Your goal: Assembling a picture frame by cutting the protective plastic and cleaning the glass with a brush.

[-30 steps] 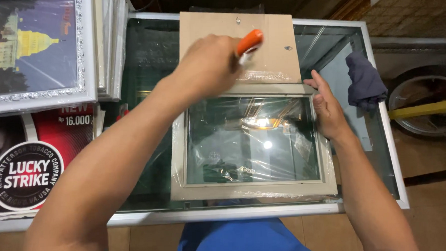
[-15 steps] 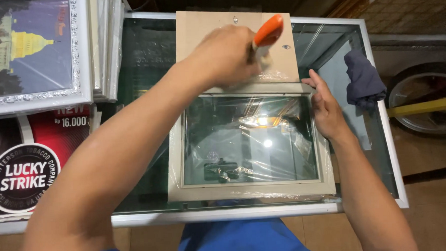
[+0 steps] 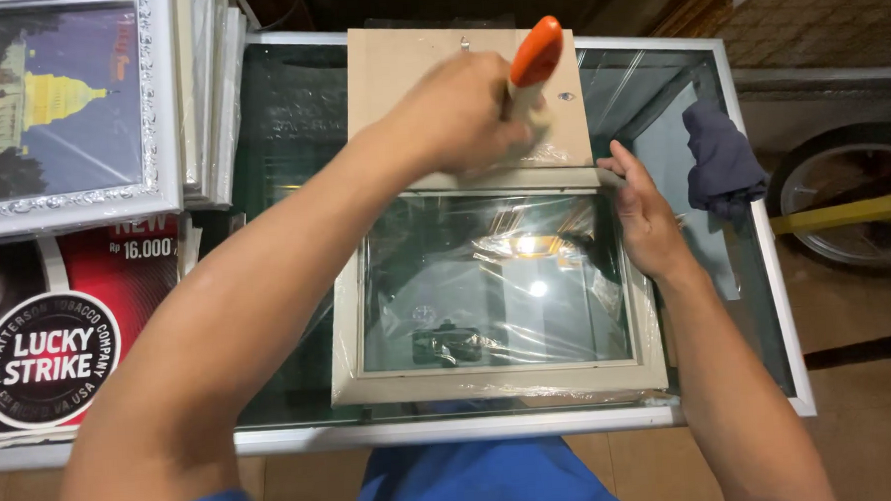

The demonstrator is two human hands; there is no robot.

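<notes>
left hand point(image 3: 460, 115) gripping orange-handled tool point(image 3: 534, 58) | right hand point(image 3: 644, 217) flat on plastic-wrapped frame point(image 3: 496, 379)

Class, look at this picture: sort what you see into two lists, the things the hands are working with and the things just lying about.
In use:
- left hand gripping orange-handled tool
- right hand steadying frame, which is wrapped in clear film
- backing board
- glass table

Lying about:
- dark cloth
- stacked frames
- framed city picture
- red poster
- wheel
</notes>
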